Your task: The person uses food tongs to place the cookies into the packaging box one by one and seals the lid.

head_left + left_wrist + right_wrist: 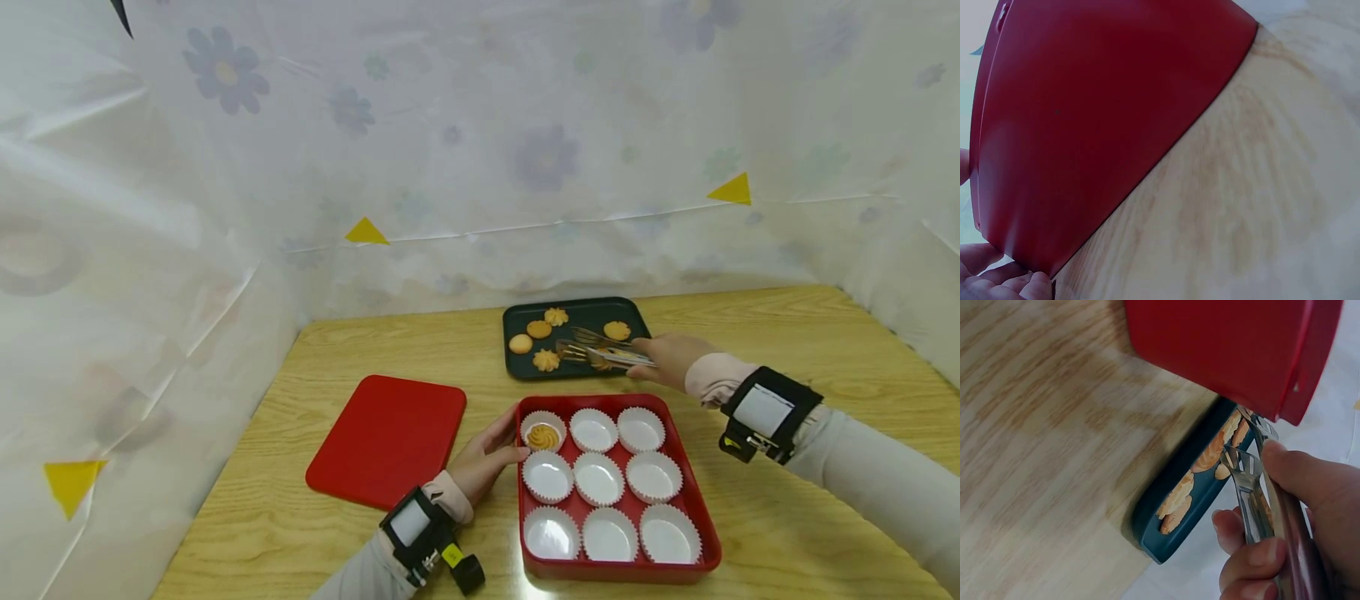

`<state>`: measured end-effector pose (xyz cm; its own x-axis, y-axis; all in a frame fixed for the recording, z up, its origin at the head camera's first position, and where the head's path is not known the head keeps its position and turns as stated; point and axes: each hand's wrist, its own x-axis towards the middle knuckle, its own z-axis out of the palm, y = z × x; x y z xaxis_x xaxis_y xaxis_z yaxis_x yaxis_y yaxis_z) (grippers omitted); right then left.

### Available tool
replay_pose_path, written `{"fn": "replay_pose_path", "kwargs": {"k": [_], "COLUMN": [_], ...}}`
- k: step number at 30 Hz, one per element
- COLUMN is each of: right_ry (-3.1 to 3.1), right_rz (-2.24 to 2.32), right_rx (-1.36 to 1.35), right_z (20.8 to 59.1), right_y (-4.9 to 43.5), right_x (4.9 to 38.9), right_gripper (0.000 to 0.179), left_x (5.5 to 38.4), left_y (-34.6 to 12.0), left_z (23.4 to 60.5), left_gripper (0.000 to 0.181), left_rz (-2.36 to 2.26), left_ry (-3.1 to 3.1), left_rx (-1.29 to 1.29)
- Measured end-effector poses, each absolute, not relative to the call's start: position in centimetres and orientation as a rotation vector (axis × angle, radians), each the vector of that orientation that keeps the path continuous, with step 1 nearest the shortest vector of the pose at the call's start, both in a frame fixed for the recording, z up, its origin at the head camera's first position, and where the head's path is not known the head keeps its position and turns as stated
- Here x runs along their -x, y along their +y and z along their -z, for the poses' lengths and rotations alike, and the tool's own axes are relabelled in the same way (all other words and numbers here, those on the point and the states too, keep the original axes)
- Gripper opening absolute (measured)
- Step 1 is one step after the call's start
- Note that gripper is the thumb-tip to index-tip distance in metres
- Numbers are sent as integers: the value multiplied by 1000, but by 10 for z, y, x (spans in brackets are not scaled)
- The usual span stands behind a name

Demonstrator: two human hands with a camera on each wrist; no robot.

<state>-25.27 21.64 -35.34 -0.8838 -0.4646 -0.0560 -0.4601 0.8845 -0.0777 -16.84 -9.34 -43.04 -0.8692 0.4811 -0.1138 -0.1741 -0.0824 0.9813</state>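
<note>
My left hand (483, 462) holds the left side of a red box (701, 521) near its far corner, the thumb at the rim. White paper cups (598, 479) stand in rows inside it. A swirled cookie (543, 437) sits in the far-left cup. My right hand (671, 358) grips metal tongs (1285, 519), held over the near right part of a dark green tray (592, 310). The tongs' two ends stand apart. Partly behind them in the head view lies a cookie (602, 363); whether they touch it I cannot tell.
More cookies lie on the tray, among them a round one (520, 343) and a swirled one (546, 360). A flat red lid (390, 442) rests on the wooden table (247, 500), left of the box. A sheet with flower prints (450, 167) hangs behind the table.
</note>
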Motion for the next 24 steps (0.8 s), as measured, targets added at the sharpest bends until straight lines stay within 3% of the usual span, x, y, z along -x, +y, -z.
{"fn": "replay_pose_path", "kwargs": {"k": [7, 24], "right_ry": [2988, 3021], "right_rz": [124, 198], "right_rx": [751, 757], "right_z": [356, 348], "right_y": [215, 219], "right_x": [250, 242], "right_gripper": [44, 48], "left_x": [168, 168], "left_y": [-94, -94], "left_z": [431, 431], "left_gripper": [70, 70], "left_rz": [-1997, -1990], "left_ry": [1767, 1769], "left_rx": [-324, -325]}}
